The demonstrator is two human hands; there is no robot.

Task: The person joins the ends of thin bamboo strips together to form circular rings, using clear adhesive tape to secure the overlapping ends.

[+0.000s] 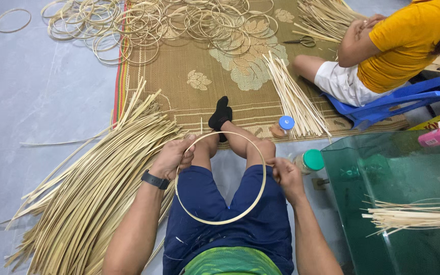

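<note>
**Bamboo hoop being closed over the lap**

The left hand and right hand each grip the one bamboo hoop, which hangs between them above the knees. Judging by the right grip, the ends are being joined; steady pinching comes next. Two capped jars stand beyond the right grip.

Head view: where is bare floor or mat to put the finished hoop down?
Bare grey floor lies left of the mat's striped edge, between the lone ring and the strip pile. A mat patch is free below the ring heap. Crowded: around both hands, left hand and right hand on the hoop, and the glass table.
</note>
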